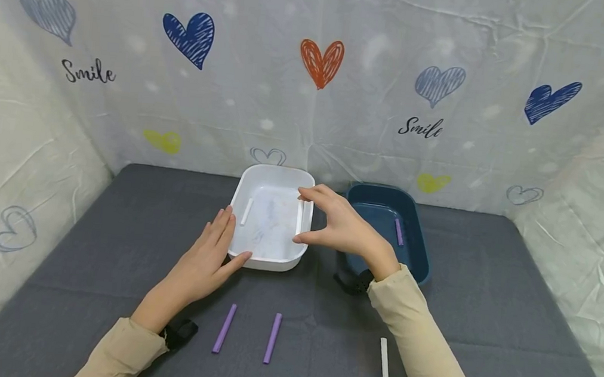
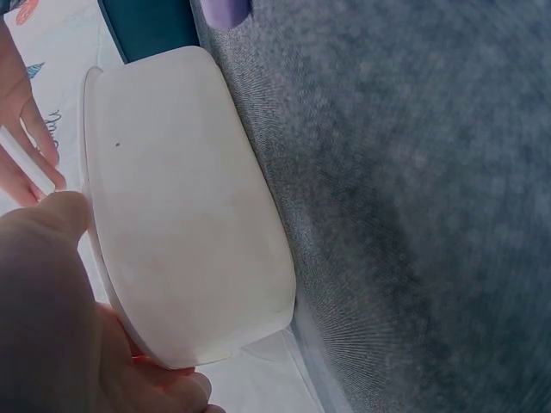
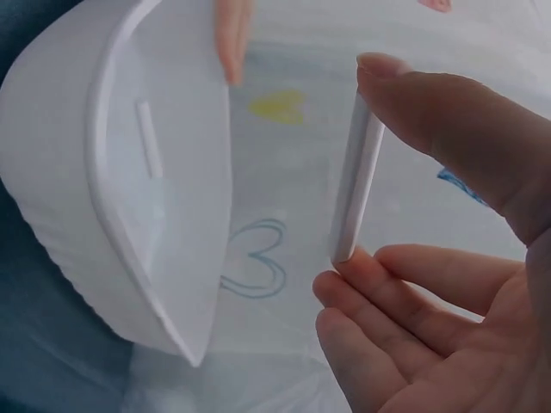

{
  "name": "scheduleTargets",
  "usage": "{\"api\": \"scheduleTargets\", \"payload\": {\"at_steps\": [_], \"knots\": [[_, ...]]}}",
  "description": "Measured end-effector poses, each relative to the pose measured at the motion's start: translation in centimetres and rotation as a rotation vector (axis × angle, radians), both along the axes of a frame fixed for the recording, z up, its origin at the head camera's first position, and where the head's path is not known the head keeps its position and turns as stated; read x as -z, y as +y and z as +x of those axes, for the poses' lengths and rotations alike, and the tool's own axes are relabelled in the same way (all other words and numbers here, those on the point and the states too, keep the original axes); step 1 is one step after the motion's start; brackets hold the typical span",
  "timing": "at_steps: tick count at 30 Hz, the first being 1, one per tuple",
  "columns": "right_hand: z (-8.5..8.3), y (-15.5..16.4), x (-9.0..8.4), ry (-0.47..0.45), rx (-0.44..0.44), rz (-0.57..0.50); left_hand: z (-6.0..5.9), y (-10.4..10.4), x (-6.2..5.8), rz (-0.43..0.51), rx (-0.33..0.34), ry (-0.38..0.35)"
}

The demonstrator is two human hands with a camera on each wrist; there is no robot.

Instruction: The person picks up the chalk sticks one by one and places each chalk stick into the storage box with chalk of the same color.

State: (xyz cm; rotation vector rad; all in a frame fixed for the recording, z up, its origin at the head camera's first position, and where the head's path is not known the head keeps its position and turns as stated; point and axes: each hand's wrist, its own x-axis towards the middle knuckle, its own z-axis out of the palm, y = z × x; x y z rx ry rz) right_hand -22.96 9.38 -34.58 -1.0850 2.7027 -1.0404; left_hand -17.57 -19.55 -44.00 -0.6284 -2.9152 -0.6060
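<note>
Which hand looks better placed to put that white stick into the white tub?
The right hand, probably: it already pinches the white stick end to end, over the white tub. The left hand only rests against the tub's side.

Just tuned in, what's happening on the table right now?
A person's right hand pinches a white stick by its ends over the white tray, which already holds another white stick. The left hand rests against that tray's near left side. The blue tray holds one purple stick; two purple sticks and a third white stick lie on the grey mat.
</note>
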Motion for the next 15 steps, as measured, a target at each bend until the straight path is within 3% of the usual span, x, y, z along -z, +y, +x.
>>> {"api": "scheduleTargets", "payload": {"at_steps": [15], "knots": [[-2.5, -1.9, 1.7, -0.104, -0.022, -0.084, -0.1, 0.1, 0.0, -0.009, 0.004, -0.009]]}}
